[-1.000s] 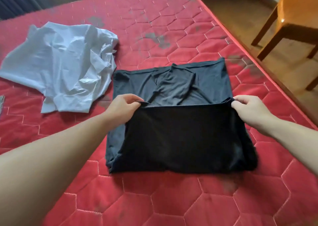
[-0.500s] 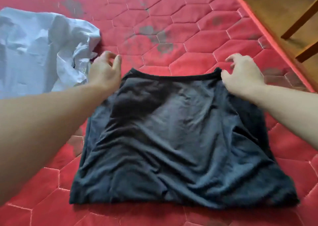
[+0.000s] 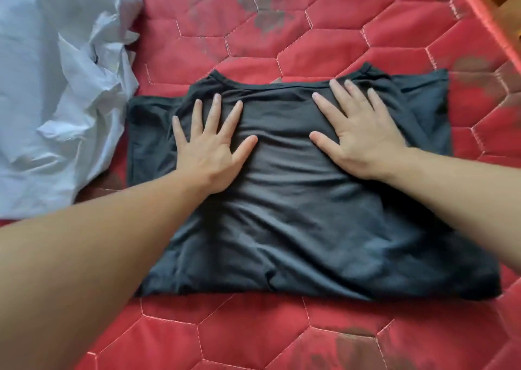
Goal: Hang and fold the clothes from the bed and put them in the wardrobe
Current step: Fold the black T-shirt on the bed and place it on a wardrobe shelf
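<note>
From the head view, a dark grey T-shirt point(image 3: 296, 200) lies folded into a rough rectangle on the red quilted bed point(image 3: 253, 336), filling the middle of the frame; its neckline runs along the upper edge, and a lower layer of the same cloth sticks out at the upper left and upper right of the fold. The left hand point(image 3: 210, 149) lies flat on the shirt left of centre, palm down, fingers point(image 3: 215, 107) straight and spread wide, thumb angled toward the middle; it grips nothing, only presses on the cloth. The bare left forearm comes in from the lower left corner and crosses the shirt's left edge. The right hand point(image 3: 358, 135) lies flat on the shirt right of centre, palm down as well, its fingers splayed and reaching almost to the neckline, thumb pointing inward; it too holds nothing. The right forearm enters from the right edge of the frame. The two thumbs are near each other but apart. A crumpled white garment point(image 3: 56, 102) lies on the bed in the upper left of the frame, just beside the dark shirt's left corner; whether they touch, I cannot tell.
</note>
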Demonstrator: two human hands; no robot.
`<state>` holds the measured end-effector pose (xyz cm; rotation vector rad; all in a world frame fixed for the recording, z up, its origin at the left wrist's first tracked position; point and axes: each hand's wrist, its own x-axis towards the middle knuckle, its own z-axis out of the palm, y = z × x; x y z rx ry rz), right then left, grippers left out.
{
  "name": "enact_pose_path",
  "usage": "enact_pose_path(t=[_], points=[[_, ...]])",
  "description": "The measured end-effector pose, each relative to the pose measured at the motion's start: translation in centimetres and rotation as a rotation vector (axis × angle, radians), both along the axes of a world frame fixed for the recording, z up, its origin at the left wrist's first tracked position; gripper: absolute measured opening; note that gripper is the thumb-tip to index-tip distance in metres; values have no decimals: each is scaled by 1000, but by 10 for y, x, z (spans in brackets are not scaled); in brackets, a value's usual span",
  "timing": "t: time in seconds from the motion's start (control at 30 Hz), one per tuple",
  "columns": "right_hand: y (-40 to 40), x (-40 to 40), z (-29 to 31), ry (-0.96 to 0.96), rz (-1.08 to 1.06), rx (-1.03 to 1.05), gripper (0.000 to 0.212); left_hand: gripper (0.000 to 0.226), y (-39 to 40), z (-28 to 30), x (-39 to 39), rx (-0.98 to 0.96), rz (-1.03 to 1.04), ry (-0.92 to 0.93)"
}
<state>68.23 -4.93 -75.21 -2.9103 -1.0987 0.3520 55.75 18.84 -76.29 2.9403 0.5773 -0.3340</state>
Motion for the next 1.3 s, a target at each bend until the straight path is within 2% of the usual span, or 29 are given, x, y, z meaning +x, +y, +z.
enact_pose_path(t=[0.07, 0.17, 0.27, 0.33, 0.4, 0.47, 0.57, 0.67, 0.77, 0.8, 0.9, 0.97, 1.03, 1.17, 1.2, 1.23, 1.3], points=[[-3, -34, 6, 21, -51, 29, 71, 72, -10, 6, -26, -44, 26, -6], [-4, -111, 17, 39, 77, 167, 70, 68, -18, 12, -89, -94, 29, -8], [17, -194, 19, 85, 224, 276, 72, 74, 0, 21, -159, -146, 281, -41], [34, -235, 16, 124, 249, 226, 76, 80, 17, 29, -195, -160, 448, -73], [50, -263, 16, 144, 165, 150, 76, 84, 26, 38, -222, -214, 532, -157], [68, -277, 21, 126, 38, 136, 75, 79, 30, 43, -230, -400, 641, -263], [97, -286, 25, 98, 8, 172, 62, 53, 34, 47, -224, -607, 812, -204], [120, -290, 31, 78, -49, 301, 28, 17, 42, 51, -219, -741, 768, -69], [137, -309, 39, 141, -32, 291, 20, 18, 59, 57, -231, -785, 784, -86], [140, -318, 41, 170, 3, 275, 20, 17, 65, 58, -239, -857, 829, -114], [153, -352, 50, 322, 134, 260, 24, 9, 86, 62, -275, -1073, 934, -113], [166, -368, 59, 477, 190, 226, 34, 8, 99, 62, -304, -1063, 917, -62], [182, -365, 67, 555, 85, 258, 44, 13, 107, 62, -329, -1000, 882, -52], [220, -299, 66, 332, -256, 323, 26, 7, 102, 66, -344, -985, 745, -96], [233, -281, 66, 300, -298, 300, 26, 14, 97, 67, -342, -1014, 708, -118], [247, -266, 64, 282, -323, 263, 34, 23, 91, 69, -338, -1064, 682, -148], [277, -246, 60, 297, -354, 156, 67, 37, 78, 73, -327, -1160, 642, -183]])
